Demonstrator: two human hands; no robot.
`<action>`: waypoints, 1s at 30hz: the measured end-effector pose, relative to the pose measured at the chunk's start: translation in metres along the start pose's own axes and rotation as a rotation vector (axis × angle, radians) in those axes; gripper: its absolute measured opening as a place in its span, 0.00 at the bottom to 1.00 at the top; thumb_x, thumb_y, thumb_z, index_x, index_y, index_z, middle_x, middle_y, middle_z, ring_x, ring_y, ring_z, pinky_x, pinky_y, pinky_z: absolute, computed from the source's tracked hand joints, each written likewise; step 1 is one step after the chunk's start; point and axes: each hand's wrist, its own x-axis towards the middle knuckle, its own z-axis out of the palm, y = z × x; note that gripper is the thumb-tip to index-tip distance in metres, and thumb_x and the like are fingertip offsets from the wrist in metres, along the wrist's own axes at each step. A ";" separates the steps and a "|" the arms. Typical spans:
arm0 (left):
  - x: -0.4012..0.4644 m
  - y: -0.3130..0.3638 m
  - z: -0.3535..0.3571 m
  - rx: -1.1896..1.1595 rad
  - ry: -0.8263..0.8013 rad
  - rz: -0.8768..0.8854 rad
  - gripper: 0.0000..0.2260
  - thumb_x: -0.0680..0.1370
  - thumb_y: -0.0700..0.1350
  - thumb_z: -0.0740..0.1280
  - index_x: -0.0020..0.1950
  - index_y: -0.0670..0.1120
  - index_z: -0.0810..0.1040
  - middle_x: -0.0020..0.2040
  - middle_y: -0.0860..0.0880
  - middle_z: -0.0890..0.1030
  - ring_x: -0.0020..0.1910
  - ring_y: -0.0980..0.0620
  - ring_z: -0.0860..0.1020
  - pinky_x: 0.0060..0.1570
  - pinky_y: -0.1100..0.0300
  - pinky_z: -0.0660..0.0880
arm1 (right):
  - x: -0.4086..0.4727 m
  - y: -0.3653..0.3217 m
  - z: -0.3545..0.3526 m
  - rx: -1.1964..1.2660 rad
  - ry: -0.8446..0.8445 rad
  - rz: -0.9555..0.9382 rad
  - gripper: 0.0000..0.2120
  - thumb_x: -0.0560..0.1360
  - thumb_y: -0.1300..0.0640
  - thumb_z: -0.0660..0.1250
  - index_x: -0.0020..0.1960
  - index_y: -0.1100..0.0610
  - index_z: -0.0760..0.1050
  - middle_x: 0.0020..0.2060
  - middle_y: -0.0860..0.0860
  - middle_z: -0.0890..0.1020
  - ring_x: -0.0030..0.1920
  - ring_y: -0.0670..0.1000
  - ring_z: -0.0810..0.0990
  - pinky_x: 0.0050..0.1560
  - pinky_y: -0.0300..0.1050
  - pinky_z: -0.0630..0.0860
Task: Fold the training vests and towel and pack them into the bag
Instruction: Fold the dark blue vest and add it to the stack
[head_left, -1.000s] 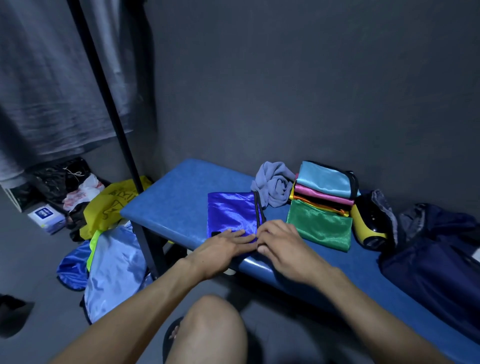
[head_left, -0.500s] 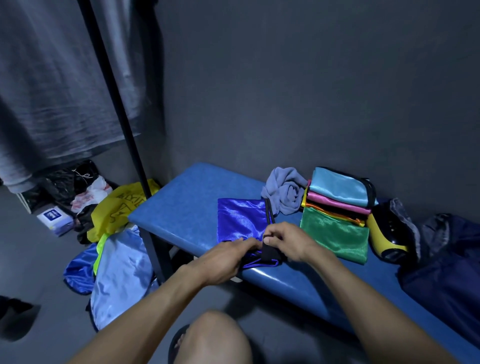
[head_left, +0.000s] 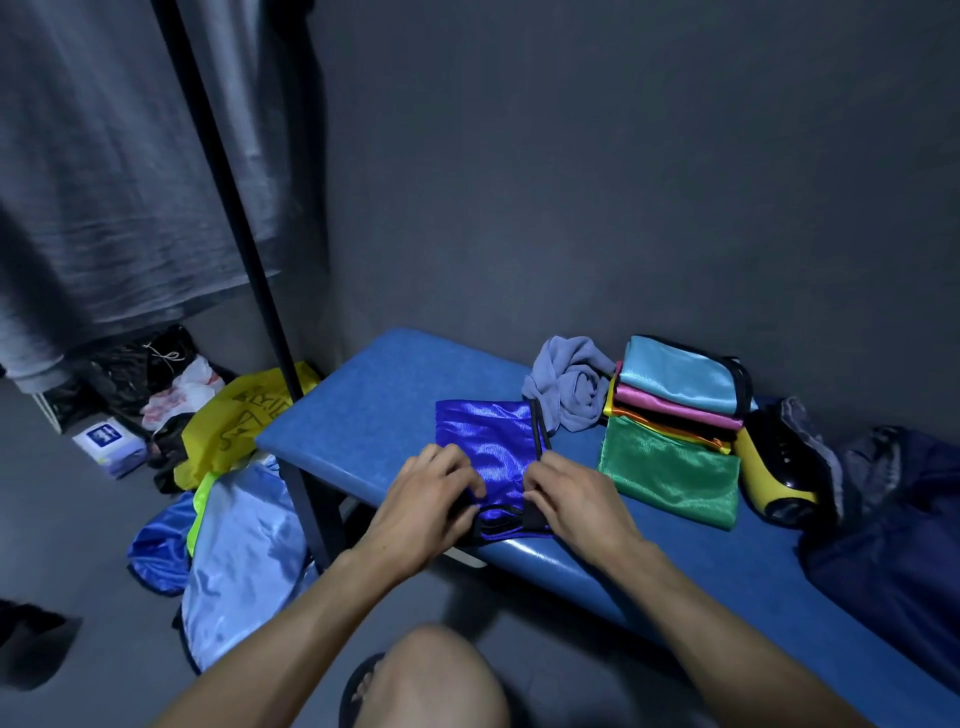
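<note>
Blue padded tabletop (head_left: 363, 415) running from centre to the right edge, set against a plain dark grey wall (head_left: 623, 182). Royal-blue vest (head_left: 488, 441) with black trim lying flat near the front edge of the tabletop, its near end bunched up. Left hand (head_left: 426, 499) and right hand (head_left: 576, 499) both on that near end, fingers curled, each grip pinching the black-edged fabric of the vest, thumbs close together. Crumpled grey-lilac towel (head_left: 569, 389) just behind the vest, touching its far corner. Beside the towel, a stack of folded vests (head_left: 680, 395): light blue on top, pink below, orange and yellow edges under that, a green one (head_left: 670, 467) at the bottom spread forward. Yellow-and-black object (head_left: 774, 467) just right of the stack, kind unclear. Dark navy bag (head_left: 893, 545) slumped at the right end of the tabletop. Black slanted pole (head_left: 228, 208) rising from the left corner of the tabletop, grey cloth (head_left: 104, 156) hanging behind it. On the grey floor (head_left: 62, 519) to the left: light-blue vest (head_left: 244, 561) over a darker blue one, a yellow bag (head_left: 244, 421), black and white plastic bags, a small white box (head_left: 109, 441). Bare knee (head_left: 431, 675) at the bottom centre, a sandalled foot beside it.
</note>
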 end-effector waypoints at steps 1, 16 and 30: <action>-0.002 -0.002 0.000 -0.016 0.003 0.007 0.05 0.75 0.49 0.70 0.50 0.54 0.79 0.52 0.56 0.76 0.50 0.51 0.73 0.49 0.52 0.74 | -0.001 0.002 0.001 0.000 -0.014 -0.021 0.06 0.80 0.54 0.67 0.46 0.54 0.75 0.41 0.49 0.76 0.38 0.54 0.77 0.33 0.47 0.73; -0.023 -0.018 0.006 -0.222 -0.048 0.002 0.21 0.74 0.36 0.68 0.64 0.54 0.78 0.61 0.60 0.79 0.61 0.56 0.76 0.62 0.56 0.72 | -0.037 -0.006 0.000 0.070 -0.101 0.020 0.26 0.71 0.40 0.67 0.65 0.52 0.76 0.57 0.46 0.76 0.54 0.52 0.74 0.56 0.52 0.75; -0.042 -0.003 -0.022 -0.747 -0.111 -0.296 0.08 0.83 0.45 0.67 0.61 0.50 0.81 0.56 0.53 0.85 0.56 0.55 0.82 0.57 0.60 0.75 | -0.064 -0.028 0.000 0.634 0.060 0.373 0.29 0.70 0.25 0.66 0.53 0.49 0.85 0.49 0.42 0.81 0.52 0.39 0.80 0.55 0.33 0.72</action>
